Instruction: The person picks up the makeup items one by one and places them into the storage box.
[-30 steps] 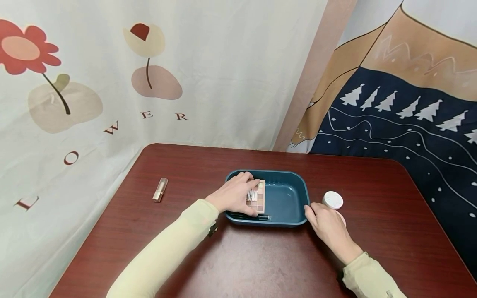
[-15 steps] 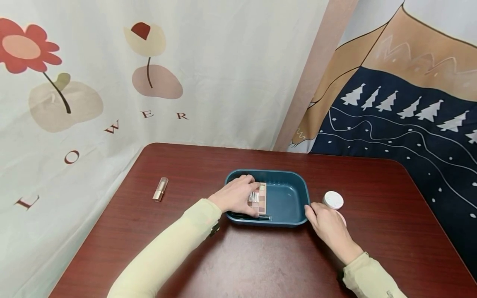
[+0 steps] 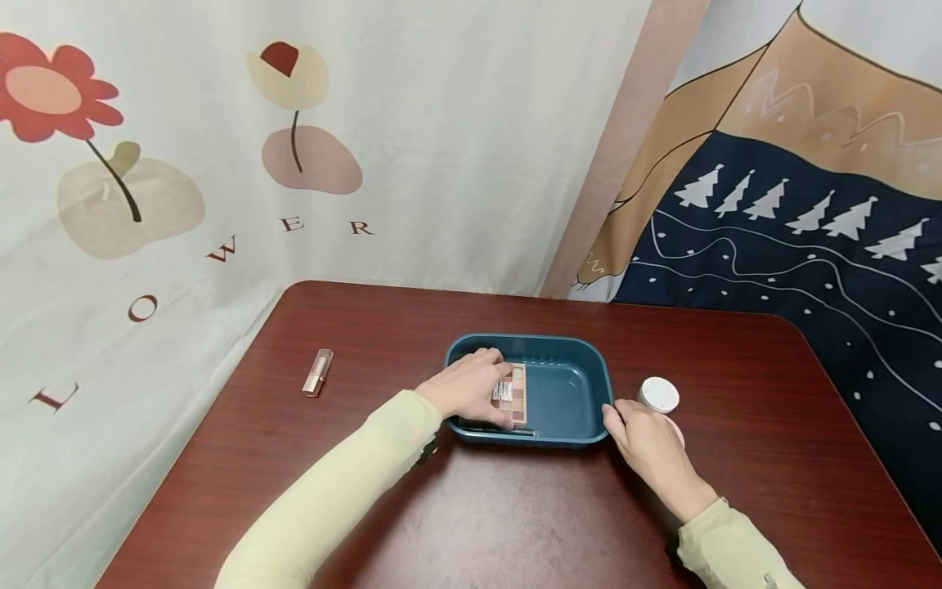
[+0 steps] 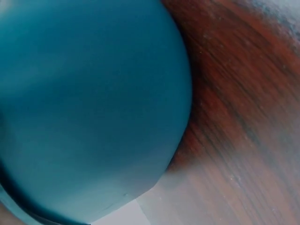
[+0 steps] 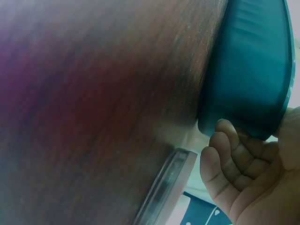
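Observation:
In the head view, a blue plastic basin [image 3: 565, 401] sits mid-table. My left hand [image 3: 471, 386] reaches over its left wall and holds an eyeshadow palette [image 3: 518, 402] between thumb and fingers; the hand covers the palette's left part. A slim dark pen-like stick [image 3: 524, 432] lies along the front inner wall, partly under my thumb. At the basin's right end, my right hand [image 3: 651, 450] grips the rim. The right wrist view has its curled fingers [image 5: 229, 154] against the outer wall. Only basin wall [image 4: 93, 108] and table appear in the left wrist view, not the hand.
A lipstick tube [image 3: 317, 373] with a clear cap lies at the table's left. Beyond my right hand stands a white round jar [image 3: 658, 395], with a pink round item [image 3: 675, 431] partly hidden by that hand. Printed curtains hang behind the brown table [image 3: 471, 523].
My left hand and the palette have shifted slightly toward the right and the front inside the basin. The right hand stays at the rim.

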`<control>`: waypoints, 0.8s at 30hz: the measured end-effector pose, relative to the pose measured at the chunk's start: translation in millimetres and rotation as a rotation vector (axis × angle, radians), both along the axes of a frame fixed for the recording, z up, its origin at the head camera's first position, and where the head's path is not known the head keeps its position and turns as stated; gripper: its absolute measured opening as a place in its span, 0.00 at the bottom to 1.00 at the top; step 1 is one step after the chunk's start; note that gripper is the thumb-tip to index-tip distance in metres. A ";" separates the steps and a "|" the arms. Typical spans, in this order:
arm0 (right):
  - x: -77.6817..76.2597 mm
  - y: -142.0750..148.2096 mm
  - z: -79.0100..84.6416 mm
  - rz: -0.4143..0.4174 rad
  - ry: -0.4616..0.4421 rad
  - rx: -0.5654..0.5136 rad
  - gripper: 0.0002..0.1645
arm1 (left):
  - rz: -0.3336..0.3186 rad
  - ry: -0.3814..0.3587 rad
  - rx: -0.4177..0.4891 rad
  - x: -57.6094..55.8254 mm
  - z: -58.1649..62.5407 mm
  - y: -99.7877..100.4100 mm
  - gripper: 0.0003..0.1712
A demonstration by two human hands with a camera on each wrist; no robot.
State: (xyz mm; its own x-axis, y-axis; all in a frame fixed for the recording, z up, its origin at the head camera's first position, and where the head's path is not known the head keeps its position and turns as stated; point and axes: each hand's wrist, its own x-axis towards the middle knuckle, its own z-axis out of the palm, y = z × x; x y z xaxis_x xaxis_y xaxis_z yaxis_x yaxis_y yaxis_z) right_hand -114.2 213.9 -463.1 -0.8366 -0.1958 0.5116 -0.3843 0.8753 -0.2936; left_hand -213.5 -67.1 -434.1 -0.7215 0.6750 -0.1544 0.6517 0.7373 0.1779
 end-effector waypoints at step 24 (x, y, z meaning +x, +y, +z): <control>-0.1 0.9 -1.6 -0.007 -0.004 0.001 0.24 | -0.049 0.107 0.062 7.1 3.2 -10.5 0.31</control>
State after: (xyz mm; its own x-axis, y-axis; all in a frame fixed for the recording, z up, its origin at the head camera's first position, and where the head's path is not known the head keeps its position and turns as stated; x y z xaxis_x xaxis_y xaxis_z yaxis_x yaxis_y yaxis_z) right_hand -114.3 214.8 -464.7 -0.8402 -0.1904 0.5078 -0.3769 0.8783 -0.2942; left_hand -206.4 -77.6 -430.9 -0.6976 0.7156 -0.0351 0.7044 0.6940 0.1492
